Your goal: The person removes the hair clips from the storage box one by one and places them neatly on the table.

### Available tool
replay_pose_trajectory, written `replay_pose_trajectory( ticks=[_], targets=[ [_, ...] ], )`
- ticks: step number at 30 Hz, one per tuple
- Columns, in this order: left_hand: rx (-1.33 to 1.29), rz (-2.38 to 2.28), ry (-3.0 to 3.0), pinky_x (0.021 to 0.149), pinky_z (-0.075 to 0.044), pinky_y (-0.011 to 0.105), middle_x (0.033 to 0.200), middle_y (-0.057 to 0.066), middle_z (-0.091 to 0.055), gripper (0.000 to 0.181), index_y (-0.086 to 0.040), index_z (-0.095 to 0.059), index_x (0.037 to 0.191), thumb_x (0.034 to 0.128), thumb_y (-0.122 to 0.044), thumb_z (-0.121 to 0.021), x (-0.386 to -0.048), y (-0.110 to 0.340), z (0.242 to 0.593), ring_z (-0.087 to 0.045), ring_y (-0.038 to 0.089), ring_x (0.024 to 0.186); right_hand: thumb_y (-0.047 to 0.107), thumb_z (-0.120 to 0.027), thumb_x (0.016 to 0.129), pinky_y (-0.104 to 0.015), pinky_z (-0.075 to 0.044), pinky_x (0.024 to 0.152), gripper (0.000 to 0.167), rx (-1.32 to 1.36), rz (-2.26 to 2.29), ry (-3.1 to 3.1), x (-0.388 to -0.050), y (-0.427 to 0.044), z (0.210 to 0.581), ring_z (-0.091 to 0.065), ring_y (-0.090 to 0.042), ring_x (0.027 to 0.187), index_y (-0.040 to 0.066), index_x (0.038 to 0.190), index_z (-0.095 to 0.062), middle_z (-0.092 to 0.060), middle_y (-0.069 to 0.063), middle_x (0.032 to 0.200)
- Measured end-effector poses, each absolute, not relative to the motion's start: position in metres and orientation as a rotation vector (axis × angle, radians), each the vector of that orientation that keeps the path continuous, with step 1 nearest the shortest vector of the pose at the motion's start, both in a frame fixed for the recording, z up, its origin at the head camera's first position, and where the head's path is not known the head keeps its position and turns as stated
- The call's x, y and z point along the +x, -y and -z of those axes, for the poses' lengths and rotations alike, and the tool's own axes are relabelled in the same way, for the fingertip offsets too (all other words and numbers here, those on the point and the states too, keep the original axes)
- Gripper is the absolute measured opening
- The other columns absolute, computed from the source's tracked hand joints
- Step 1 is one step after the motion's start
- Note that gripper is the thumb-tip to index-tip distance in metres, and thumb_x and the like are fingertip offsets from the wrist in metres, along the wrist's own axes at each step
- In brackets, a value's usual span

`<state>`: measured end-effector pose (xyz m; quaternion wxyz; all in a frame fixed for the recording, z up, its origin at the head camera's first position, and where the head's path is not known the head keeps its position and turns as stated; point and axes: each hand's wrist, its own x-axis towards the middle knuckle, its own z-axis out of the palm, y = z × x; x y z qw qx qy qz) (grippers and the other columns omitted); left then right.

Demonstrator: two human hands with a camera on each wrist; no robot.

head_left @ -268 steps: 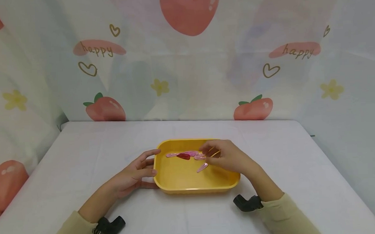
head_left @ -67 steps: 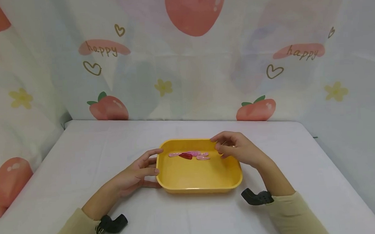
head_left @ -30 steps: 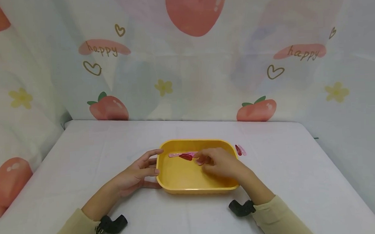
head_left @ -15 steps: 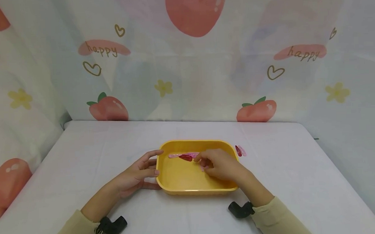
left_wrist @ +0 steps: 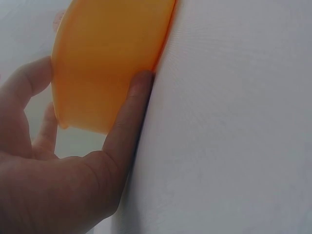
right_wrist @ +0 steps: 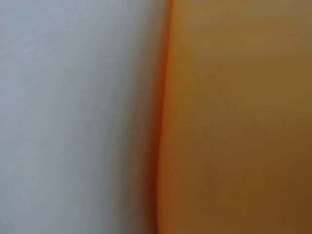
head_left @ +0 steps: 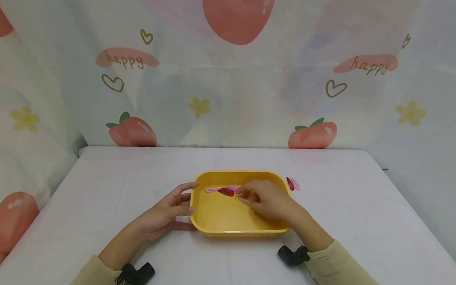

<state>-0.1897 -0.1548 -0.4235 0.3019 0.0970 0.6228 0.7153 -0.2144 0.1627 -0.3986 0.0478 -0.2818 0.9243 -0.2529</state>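
A yellow tray [head_left: 219, 218] lies on the white-covered table. My left hand [head_left: 160, 214] rests its fingertips on the tray's left side; in the left wrist view, its extended fingers [left_wrist: 129, 119] touch the tray's outer wall [left_wrist: 97, 58]. My right hand [head_left: 269, 199], over the tray's right half, pinches a pink hair clip [head_left: 244, 201] between thumb and fingers. Near the tray's back wall lie a red hair clip [head_left: 226, 192] and several pink hair clips [head_left: 212, 189], partly behind the right fingers. The right wrist view has only the tray's wall [right_wrist: 234, 122] and tablecloth, no hand.
Just right of the tray, a dark red hair clip [head_left: 290, 183] and a pink hair clip [head_left: 296, 183] lie side by side on the tablecloth [head_left: 347, 205]. A printed fabric backdrop [head_left: 241, 96] rises behind the table.
My right hand has gone from the tray's right rim back inside and now pinches a pink clip. A red and a pink clip are visible right of the tray. The left hand stays put.
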Motion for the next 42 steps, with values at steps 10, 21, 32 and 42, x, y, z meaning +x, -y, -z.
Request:
replay_pose_trajectory(
  ticks=[10,21,32,42],
  targets=[
    [0.259,-1.901,-1.64,0.092,-0.054,0.057,0.157,0.02,-0.026,0.066,-0.023,-0.029,0.155,0.0977,-0.008,-0.059,-0.19,0.155,0.425,-0.053,0.035,0.126,0.011,-0.067,0.093,-0.026,-0.053,0.074,0.028,-0.711,1.015,-2.675,-0.218,-0.167,0.396,-0.059,-0.014,0.085,0.021,0.119,-0.072,-0.069,0.005,0.091],
    [0.259,-1.889,-1.647,0.092,-0.054,0.056,0.158,0.019,-0.027,0.066,-0.022,-0.029,0.155,0.0978,-0.009,-0.059,-0.19,0.154,0.425,-0.053,0.035,0.127,0.007,-0.064,0.094,-0.027,-0.056,0.079,0.043,-0.584,1.438,-2.479,-0.22,-0.178,0.381,-0.063,-0.025,0.088,0.016,0.136,-0.059,-0.066,-0.008,0.099],
    [0.241,-1.896,-1.659,0.091,-0.055,0.056,0.157,0.02,-0.027,0.067,-0.021,-0.029,0.155,0.0971,-0.008,-0.061,-0.189,0.154,0.424,-0.053,0.035,0.127,0.009,-0.065,0.095,-0.031,-0.061,0.08,0.031,-0.485,1.609,-2.434,-0.227,-0.201,0.366,-0.066,-0.028,0.086,0.011,0.126,-0.063,-0.06,-0.017,0.102],
    [0.24,-1.903,-1.654,0.091,-0.055,0.057,0.157,0.02,-0.027,0.068,-0.021,-0.028,0.155,0.0967,-0.008,-0.061,-0.189,0.153,0.424,-0.052,0.035,0.127,0.009,-0.063,0.096,-0.027,-0.06,0.075,0.032,-0.444,1.647,-2.467,-0.236,-0.228,0.363,-0.068,-0.024,0.088,0.008,0.128,-0.062,-0.062,-0.017,0.105]
  ],
)
